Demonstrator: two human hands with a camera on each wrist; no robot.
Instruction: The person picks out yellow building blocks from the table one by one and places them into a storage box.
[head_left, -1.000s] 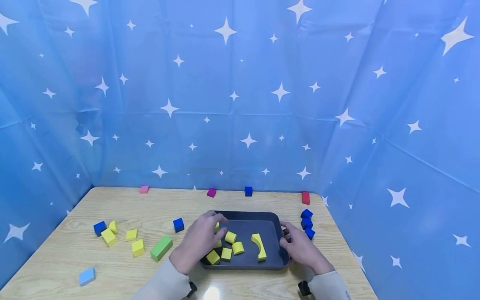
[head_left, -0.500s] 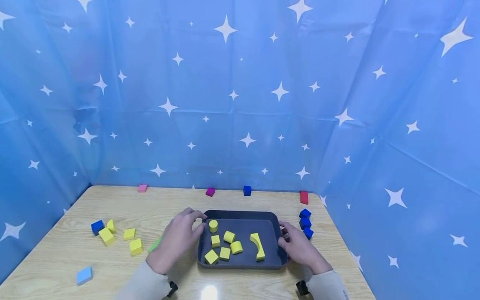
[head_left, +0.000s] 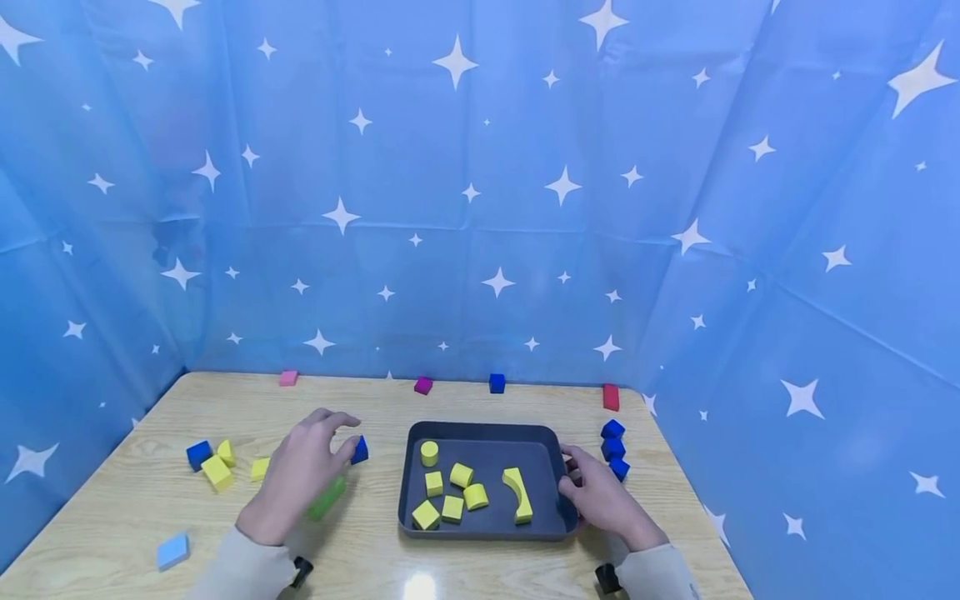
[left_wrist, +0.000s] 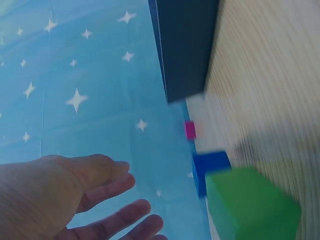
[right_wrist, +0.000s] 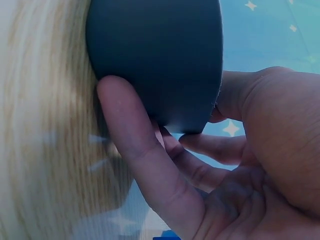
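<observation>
A dark grey tray holds several yellow blocks, among them a cylinder and an arch-shaped block. My right hand grips the tray's right end; in the right wrist view its fingers and thumb close about the dark wall. Left of the tray, my left hand is in the air with fingers loosely bent and nothing held. Below it lies a green block, partly covered by the hand, with a blue cube by the fingertips. Both blocks appear beside the hand in the left wrist view.
Farther left are yellow blocks, another blue cube and a light blue block. Along the back edge sit pink, magenta, blue and red blocks. Blue cubes line the right side.
My left hand has moved left, from over the tray's left side to above the green block. The yellow cylinder there is now uncovered. My right hand stays on the tray.
</observation>
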